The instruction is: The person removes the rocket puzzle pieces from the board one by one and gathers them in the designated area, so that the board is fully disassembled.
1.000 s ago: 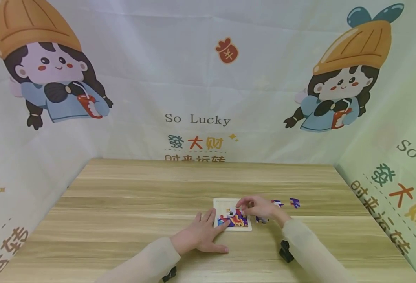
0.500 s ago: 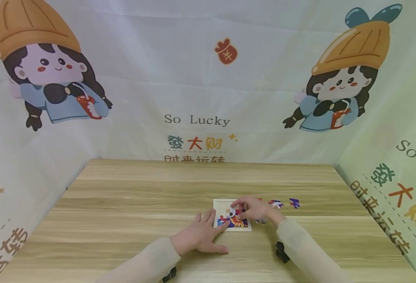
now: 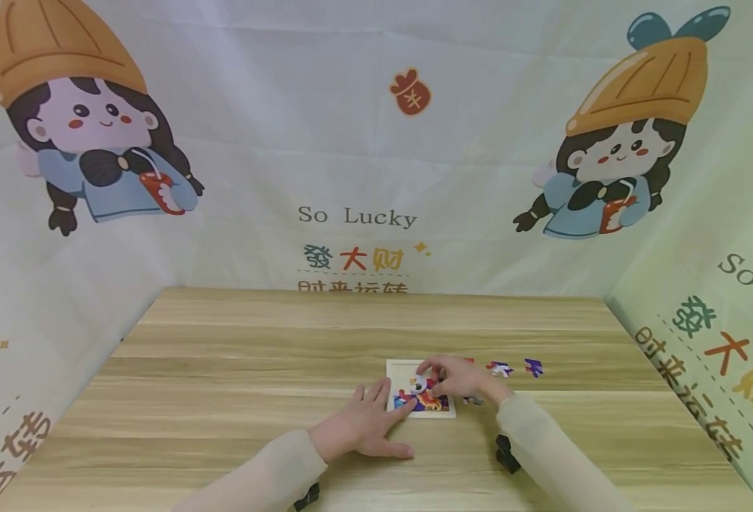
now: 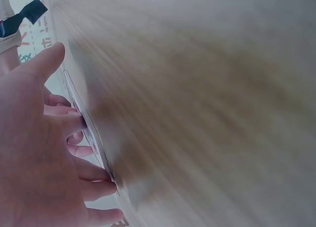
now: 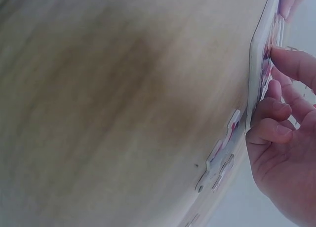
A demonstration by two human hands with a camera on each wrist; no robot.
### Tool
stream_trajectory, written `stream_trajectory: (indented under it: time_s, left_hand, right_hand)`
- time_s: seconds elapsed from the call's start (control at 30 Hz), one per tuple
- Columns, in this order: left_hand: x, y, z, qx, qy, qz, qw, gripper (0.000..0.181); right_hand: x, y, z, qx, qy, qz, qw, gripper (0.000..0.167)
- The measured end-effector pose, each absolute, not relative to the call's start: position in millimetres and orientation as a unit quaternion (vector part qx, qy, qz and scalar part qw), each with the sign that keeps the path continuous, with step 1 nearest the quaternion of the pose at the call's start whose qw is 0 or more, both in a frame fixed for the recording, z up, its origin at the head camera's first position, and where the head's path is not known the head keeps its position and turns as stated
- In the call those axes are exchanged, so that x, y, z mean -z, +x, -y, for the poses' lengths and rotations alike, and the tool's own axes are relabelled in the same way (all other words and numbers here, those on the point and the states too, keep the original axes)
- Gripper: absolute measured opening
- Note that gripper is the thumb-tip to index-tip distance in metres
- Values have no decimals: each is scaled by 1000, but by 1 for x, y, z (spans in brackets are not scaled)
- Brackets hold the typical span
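A white-rimmed puzzle tray (image 3: 421,417) lies on the table, its lower part filled with colourful pieces (image 3: 429,403). The left hand (image 3: 366,424) rests with spread fingers over the tray's left side, one fingertip on the pieces. From the right, the right hand (image 3: 462,377) reaches over the tray; its thumb and index finger pinch a piece mostly hidden under them. In the right wrist view that hand (image 5: 291,138) has its other fingers curled near the tray edge (image 5: 255,64). The left wrist view shows the left hand (image 4: 39,153) beside the thin tray edge (image 4: 75,93).
Right of the tray lie several loose pieces: a white and purple one (image 3: 500,369), a purple one (image 3: 533,368), one near the right wrist (image 3: 473,400) and a red one partly behind the hand (image 3: 468,360). A printed cloth (image 3: 357,156) hangs behind the wooden table (image 3: 235,355).
The right hand has moved a little left over the tray, uncovering more of the red loose piece. The left hand has stayed where it was.
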State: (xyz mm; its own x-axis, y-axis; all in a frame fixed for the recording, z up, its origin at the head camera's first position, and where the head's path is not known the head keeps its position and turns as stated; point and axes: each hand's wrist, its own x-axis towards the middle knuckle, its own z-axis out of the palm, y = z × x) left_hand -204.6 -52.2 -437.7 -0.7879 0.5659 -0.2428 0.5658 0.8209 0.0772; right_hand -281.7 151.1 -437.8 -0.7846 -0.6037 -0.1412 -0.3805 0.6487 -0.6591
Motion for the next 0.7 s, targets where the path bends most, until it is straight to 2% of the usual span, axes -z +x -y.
stream_trajectory:
  time_s: [0.47,0.7]
  left_hand:
    - [433,-203,52,0,304,-945,122,78]
    - [433,-202,52,5,301,-945,126,78]
  right_hand:
    - [433,-282,-148,378,-223,-871,222,36]
    - [433,-280,-149,381,-267,-863,195,34]
